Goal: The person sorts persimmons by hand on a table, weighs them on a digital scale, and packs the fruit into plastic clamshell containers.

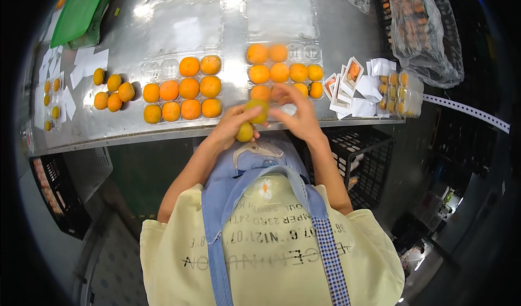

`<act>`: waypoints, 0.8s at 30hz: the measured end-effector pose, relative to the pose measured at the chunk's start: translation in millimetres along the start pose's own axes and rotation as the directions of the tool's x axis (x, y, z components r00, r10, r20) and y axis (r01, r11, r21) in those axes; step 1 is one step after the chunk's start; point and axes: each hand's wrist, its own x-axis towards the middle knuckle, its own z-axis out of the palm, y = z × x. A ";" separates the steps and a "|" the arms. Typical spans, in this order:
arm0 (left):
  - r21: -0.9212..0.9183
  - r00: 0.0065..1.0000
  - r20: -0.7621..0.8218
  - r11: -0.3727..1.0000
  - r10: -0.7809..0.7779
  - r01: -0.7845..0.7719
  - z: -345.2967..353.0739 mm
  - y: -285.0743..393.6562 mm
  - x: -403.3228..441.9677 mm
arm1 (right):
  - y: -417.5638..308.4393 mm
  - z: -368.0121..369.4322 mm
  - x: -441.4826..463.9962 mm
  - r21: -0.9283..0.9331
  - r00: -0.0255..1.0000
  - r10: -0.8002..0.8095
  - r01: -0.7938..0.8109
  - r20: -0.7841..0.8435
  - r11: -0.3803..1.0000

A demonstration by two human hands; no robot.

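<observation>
steel table [233, 13] spanned the front. left tray [169, 68] and right tray [296, 52] sat on it, both part-filled. right hand [297, 113] was blurred, thumb and fingers apart, at right tray's near side; contact couldn't be told. left hand [232, 124] held upper fruit [256, 111] and lower fruit [244, 133] by the table's near edge.

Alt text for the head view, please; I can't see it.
A person's left hand cradles two yellowish fruits at the edge of a metal table, the blurred right hand close beside them. Ahead, two clear trays are partly filled with orange fruits.
</observation>
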 end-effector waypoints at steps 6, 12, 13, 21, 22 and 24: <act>-0.152 0.999 0.005 0.988 0.033 -0.032 -2.0 -9.3 -3.0 | 61.1 -33.4 -17.0 -0.651 0.985 -0.151 0.060 -0.084 0.757; -0.189 0.986 -0.094 0.970 0.140 -0.155 7.3 -28.3 -20.8 | 61.8 -48.0 -13.4 -0.579 0.993 -0.069 -0.001 -0.099 0.815; -0.202 0.983 -0.110 0.965 0.149 -0.169 7.5 -33.7 -23.7 | 65.1 -50.2 -16.3 -0.537 0.990 -0.082 0.007 -0.116 0.844; -0.284 0.952 -0.188 0.914 0.242 -0.289 6.2 -72.2 -44.8 | 68.1 -33.2 -22.6 0.727 0.992 0.103 -0.018 -0.073 0.687; -0.288 0.946 -0.196 0.908 0.256 -0.306 5.2 -75.4 -47.8 | 80.9 -30.7 -16.9 0.616 0.980 0.194 -0.178 0.041 0.768; -0.278 0.930 -0.220 0.894 0.296 -0.350 6.9 -76.5 -56.7 | 77.9 -18.6 -3.5 0.024 0.995 0.058 -0.056 -0.076 0.998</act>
